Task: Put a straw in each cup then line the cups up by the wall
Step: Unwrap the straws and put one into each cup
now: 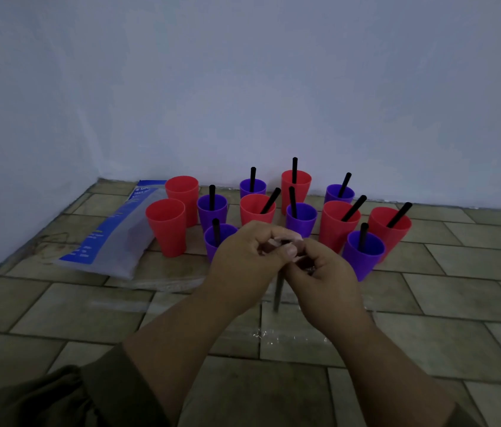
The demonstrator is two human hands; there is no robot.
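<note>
Several red and purple cups stand clustered on the tiled floor near the wall. Most hold a black straw, such as the red cup (295, 188) at the back. Two red cups on the left, one in front (166, 227) and one behind it (182, 197), have no straw. My left hand (244, 260) and my right hand (323, 272) meet in front of the cups, both pinching the top of a wrapped straw (278, 294) that hangs down between them, blurred.
A plastic straw packet (110, 238) with blue print lies on the floor left of the cups. Clear wrapper scraps (166, 283) lie in front of it and near my forearms. The wall (243, 87) runs behind the cups, with a corner at the left.
</note>
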